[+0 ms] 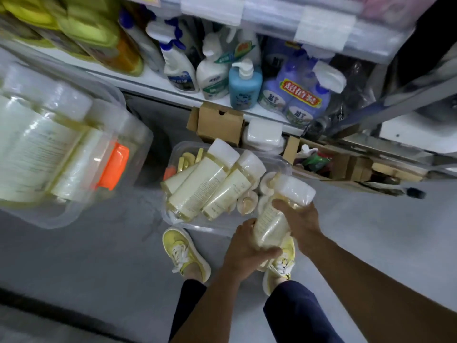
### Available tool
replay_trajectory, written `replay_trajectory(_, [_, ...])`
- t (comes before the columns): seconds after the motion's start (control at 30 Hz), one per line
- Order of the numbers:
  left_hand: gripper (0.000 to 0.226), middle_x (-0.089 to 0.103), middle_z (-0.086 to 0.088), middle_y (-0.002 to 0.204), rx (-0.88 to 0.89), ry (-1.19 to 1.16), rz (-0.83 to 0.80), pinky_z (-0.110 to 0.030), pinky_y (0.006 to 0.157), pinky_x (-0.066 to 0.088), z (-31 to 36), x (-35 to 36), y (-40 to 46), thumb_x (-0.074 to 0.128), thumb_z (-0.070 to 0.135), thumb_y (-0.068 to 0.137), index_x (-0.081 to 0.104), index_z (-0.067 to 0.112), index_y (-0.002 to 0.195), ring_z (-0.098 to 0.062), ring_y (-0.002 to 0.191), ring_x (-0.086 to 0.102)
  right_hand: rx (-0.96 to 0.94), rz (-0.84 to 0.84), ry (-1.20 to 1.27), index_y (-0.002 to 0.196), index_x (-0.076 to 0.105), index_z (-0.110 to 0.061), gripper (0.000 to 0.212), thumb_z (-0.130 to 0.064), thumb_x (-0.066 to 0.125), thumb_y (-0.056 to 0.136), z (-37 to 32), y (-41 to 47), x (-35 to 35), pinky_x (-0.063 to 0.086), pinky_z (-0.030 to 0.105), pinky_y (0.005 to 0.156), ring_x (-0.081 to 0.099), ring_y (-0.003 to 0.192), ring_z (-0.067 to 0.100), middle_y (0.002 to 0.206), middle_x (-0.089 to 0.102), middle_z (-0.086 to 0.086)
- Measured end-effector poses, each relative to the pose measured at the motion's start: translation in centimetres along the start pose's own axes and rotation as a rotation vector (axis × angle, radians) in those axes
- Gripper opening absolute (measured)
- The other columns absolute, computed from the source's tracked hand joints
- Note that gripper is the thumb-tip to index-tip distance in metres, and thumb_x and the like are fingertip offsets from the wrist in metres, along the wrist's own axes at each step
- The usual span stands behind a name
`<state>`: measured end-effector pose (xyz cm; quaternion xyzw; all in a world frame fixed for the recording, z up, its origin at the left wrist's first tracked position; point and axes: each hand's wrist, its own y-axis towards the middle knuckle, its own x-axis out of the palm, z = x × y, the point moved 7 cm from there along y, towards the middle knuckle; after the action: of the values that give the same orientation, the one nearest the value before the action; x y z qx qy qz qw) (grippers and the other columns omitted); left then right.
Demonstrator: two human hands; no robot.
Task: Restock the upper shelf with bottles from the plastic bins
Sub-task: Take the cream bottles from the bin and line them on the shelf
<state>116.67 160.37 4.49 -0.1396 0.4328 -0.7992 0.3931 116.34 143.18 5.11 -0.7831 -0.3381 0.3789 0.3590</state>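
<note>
While tilted with its long axis running from lower left to upper right, held bottle [274,216] pointing its white cap up and to the right, toward the shelf [153,81]. Bottom end low, above the yellow shoes [184,253]. Located just beside the near right corner of the clear bin on the floor [195,225], partly over its rim.

Look of it: clear plastic body, pale yellow liquid inside, pale label with small dark print along the length, wide white cap wrapped in shiny film.

Gripped by both hands. Left hand [244,251] curled around the lower part, thumb across the bottom end. Right hand [300,219] wrapped around the upper part just below the cap, fingers bent over the side.

Inside the bin on the floor: more bottles of the same kind [210,186], lying flat side by side, caps pointing up and to the right, plus some small round pale items whose kind cannot be told. At left, closer and blurred: second clear bin [74,214] with an orange latch [113,167], also filled with the same pale bottles.

On the shelf behind: blue pump bottle [244,86], white spray bottles [179,68], purple bottles with a red and yellow band [296,100]. Under the shelf: cardboard boxes [218,123].
</note>
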Motion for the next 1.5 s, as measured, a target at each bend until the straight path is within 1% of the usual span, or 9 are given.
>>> replay_trajectory(0.17, [0.036, 0.074, 0.025, 0.094, -0.094, -0.348, -0.113, -0.01, 0.065, 0.052, 5.2, -2.8, -5.3, 0.086, 0.047, 0.07, 0.067, 0.039, 0.1, 0.005, 0.087, 0.07, 0.055, -0.316, 0.147, 0.112, 0.064, -0.017, 0.041, -0.023, 0.079, 0.075, -6.8, -5.1, -0.3, 0.058, 0.04, 0.07, 0.07, 0.092, 0.027, 0.105, 0.073, 0.01])
replay_trajectory(0.5, [0.054, 0.067, -0.014, 0.127, 0.052, -1.007, -0.423, -0.052, 0.087, 0.057, 16.3, -8.3, -17.6, 0.078, 0.049, 0.08, 0.071, 0.017, 0.123, -0.033, 0.112, 0.066, 0.019, -0.856, 0.327, 0.095, 0.08, -0.013, 0.033, -0.026, 0.055, 0.078, -20.5, -20.0, 2.3, 0.06, 0.038, 0.069, 0.073, 0.093, 0.027, 0.106, 0.074, 0.013])
replay_trajectory(0.63, [0.023, 0.075, 0.001, 0.108, 0.171, -0.828, -0.16, -0.047, 0.075, 0.061, 19.9, -12.5, -22.3, 0.079, 0.047, 0.074, 0.076, 0.043, 0.097, -0.026, 0.099, 0.072, -0.051, -0.929, 0.333, 0.122, 0.068, -0.008, 0.048, -0.026, 0.051, 0.08, -24.3, -26.1, 2.9, 0.057, 0.047, 0.082, 0.067, 0.108, 0.034, 0.121, 0.067, 0.019])
replay_trajectory(0.8, [0.066, 0.064, 0.005, 0.107, 0.231, -0.361, 0.379, -0.032, 0.064, 0.061, 24.0, -17.9, -27.8, 0.089, 0.05, 0.051, 0.05, 0.035, 0.103, -0.012, 0.091, 0.068, -0.142, -0.878, 0.274, 0.134, 0.056, -0.007, 0.065, -0.03, 0.07, 0.075, -27.2, -32.8, 4.1, 0.039, 0.053, 0.109, 0.055, 0.125, 0.036, 0.134, 0.059, 0.02])
replay_trajectory(0.97, [0.087, 0.044, 0.015, 0.106, 0.333, 0.014, 0.831, -0.038, 0.074, 0.058, 27.6, -20.6, -34.2, 0.077, 0.069, 0.037, 0.035, 0.036, 0.106, -0.013, 0.097, 0.053, -0.335, -0.551, 0.316, 0.096, 0.065, -0.021, 0.045, -0.044, 0.086, 0.064, -30.3, -37.4, 4.2, 0.056, 0.028, 0.055, 0.072, 0.07, 0.017, 0.082, 0.074, 0.002])
replay_trajectory(1.13, [0.085, 0.041, 0.023, 0.107, 0.314, -0.029, 0.73, -0.034, 0.082, 0.054, 27.8, -23.0, -37.4, 0.084, 0.06, 0.045, 0.037, 0.038, 0.112, -0.009, 0.102, 0.051, -0.421, -0.629, 0.193, 0.097, 0.069, -0.016, 0.044, -0.042, 0.084, 0.065, -32.2, -41.8, 5.7, 0.056, 0.031, 0.051, 0.073, 0.065, 0.021, 0.078, 0.076, 0.007])
replay_trajectory(1.27, [0.079, 0.063, 0.011, 0.114, 0.303, -0.384, 0.373, -0.024, 0.062, 0.057, 26.4, -25.6, -40.0, 0.09, 0.05, 0.056, 0.046, 0.036, 0.122, -0.009, 0.091, 0.07, -0.397, -0.791, 0.193, 0.111, 0.068, -0.014, 0.054, -0.044, 0.079, 0.068, -32.6, -45.8, 8.9, 0.058, 0.041, 0.066, 0.072, 0.079, 0.028, 0.092, 0.074, 0.014])
replay_trajectory(1.37, [0.075, 0.07, -0.011, 0.12, 0.284, -0.627, 0.086, -0.047, 0.079, 0.06, 25.2, -28.0, -42.4, 0.085, 0.04, 0.069, 0.052, 0.022, 0.133, -0.035, 0.105, 0.07, -0.334, -0.93, 0.227, 0.116, 0.067, -0.013, 0.059, -0.048, 0.073, 0.069, -32.8, -49.1, 12.0, 0.057, 0.044, 0.075, 0.069, 0.085, 0.029, 0.094, 0.073, 0.015])
replay_trajectory(1.5, [0.076, 0.07, -0.013, 0.119, 0.406, -0.655, 0.107, -0.042, 0.072, 0.061, 24.4, -33.3, -45.1, 0.083, 0.035, 0.067, 0.052, 0.018, 0.134, -0.034, 0.104, 0.069, -0.313, -1.054, 0.188, 0.112, 0.068, -0.012, 0.054, -0.053, 0.068, 0.076, -33.8, -54.1, 17.0, 0.057, 0.043, 0.074, 0.068, 0.081, 0.029, 0.093, 0.07, 0.017])
